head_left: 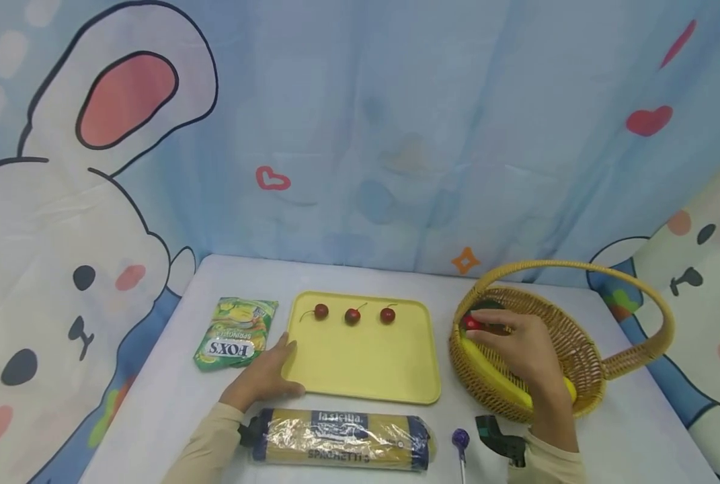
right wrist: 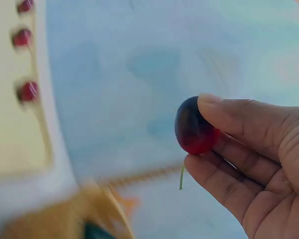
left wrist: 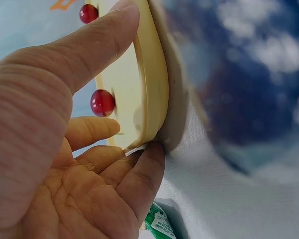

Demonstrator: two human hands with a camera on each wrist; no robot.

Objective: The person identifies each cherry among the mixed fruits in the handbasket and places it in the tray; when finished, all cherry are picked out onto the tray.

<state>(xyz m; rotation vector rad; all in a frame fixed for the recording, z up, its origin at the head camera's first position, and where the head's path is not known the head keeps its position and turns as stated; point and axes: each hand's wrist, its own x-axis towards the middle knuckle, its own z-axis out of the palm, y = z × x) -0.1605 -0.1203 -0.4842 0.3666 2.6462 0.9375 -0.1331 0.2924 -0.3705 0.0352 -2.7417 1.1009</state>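
Observation:
My right hand [head_left: 520,343] pinches a dark red cherry [right wrist: 195,127] between thumb and fingertips, over the left side of the wicker basket [head_left: 586,349]. A thin green stem [right wrist: 181,178] hangs below that cherry. Three more cherries, among them a middle one [head_left: 352,316], lie in a row near the far edge of the yellow tray [head_left: 360,363]. My left hand [head_left: 265,373] rests at the tray's near left corner, thumb [left wrist: 102,45] along the near rim and fingers spread loosely at the left side. In the basket a yellow banana [head_left: 495,376] is partly covered by my right hand.
A green Fox's candy bag [head_left: 235,333] lies left of the tray. A spaghetti pack [head_left: 341,440] lies along the near side, with a purple lollipop [head_left: 460,440] to its right. The basket's tall handle [head_left: 577,265] arches over it. A printed curtain [head_left: 360,134] hangs behind the table.

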